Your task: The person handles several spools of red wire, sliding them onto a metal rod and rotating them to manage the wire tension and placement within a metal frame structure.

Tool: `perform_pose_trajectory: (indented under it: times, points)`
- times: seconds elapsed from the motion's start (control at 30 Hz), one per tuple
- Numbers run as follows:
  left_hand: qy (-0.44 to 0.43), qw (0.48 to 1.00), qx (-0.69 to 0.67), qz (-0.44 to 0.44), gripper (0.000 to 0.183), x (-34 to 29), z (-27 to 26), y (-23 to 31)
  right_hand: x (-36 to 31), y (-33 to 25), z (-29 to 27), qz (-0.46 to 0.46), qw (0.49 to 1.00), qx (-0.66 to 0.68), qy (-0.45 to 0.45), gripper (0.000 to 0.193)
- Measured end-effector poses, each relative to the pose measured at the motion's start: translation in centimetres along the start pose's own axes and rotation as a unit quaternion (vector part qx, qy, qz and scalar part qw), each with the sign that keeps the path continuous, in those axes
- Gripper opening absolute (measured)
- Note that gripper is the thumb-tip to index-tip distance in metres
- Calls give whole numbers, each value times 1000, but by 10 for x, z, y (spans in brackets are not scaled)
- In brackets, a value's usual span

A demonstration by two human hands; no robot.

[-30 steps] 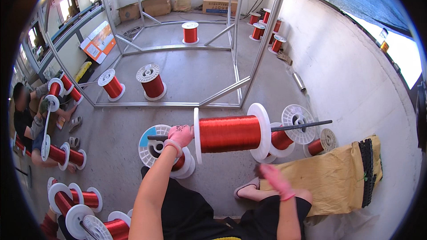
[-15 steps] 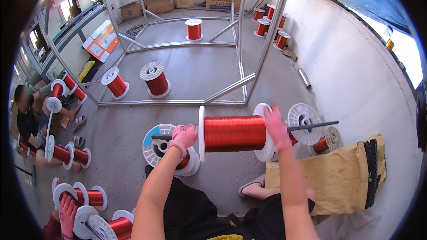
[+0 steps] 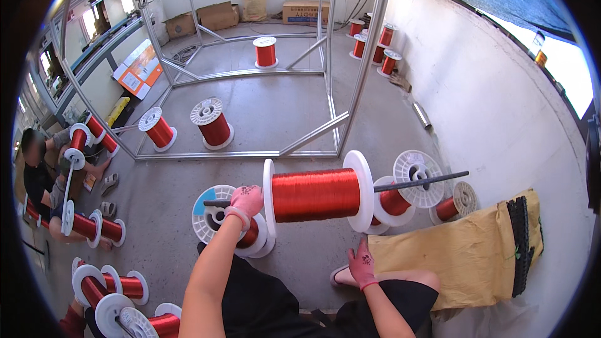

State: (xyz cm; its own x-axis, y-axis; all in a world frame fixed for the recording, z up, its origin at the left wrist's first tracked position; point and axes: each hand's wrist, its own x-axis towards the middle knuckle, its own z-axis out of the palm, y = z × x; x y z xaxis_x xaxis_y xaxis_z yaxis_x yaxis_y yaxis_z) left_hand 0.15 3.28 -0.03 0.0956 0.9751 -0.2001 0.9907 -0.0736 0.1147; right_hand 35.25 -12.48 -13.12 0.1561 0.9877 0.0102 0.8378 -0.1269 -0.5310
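A large spool of red wire point(image 3: 316, 195) with white flanges sits lengthwise on a dark rod point(image 3: 432, 179) in front of me. My left hand point(image 3: 246, 202), in a pink glove, is closed around the rod beside the left flange. Below and right of the spool, my right hand point(image 3: 362, 264) is off it, fingers apart and empty, near my knee and the yellow sack point(image 3: 438, 253). Beneath the rod's left end stands a spool with a blue patch point(image 3: 205, 202). Another white-flanged spool point(image 3: 418, 178) is behind its right part. Whether the rod rests on these cannot be told.
A metal frame point(image 3: 238, 155) stands ahead, with spools inside it point(image 3: 213, 128). More spools point(image 3: 389, 61) are by the right wall. At left a person point(image 3: 41, 163) sits among spools; another person's sleeve point(image 3: 72, 322) shows at lower left beside more spools point(image 3: 128, 286).
My right hand has let go of the spool's right flange and moved down toward my knee. My left hand keeps its hold. The view has shifted slightly.
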Motion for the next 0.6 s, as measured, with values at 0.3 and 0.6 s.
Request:
perform_pose_trajectory:
  times: [0.3,0.6]
  points:
    - [-11,1000,-17,-14,36,-5,-12,4,-15,-15,-5,13,999,44,-5,55]
    - [-15,999,-38,-25,48,-7,-14,7,46,-79,-168,69,968,163,-176,35]
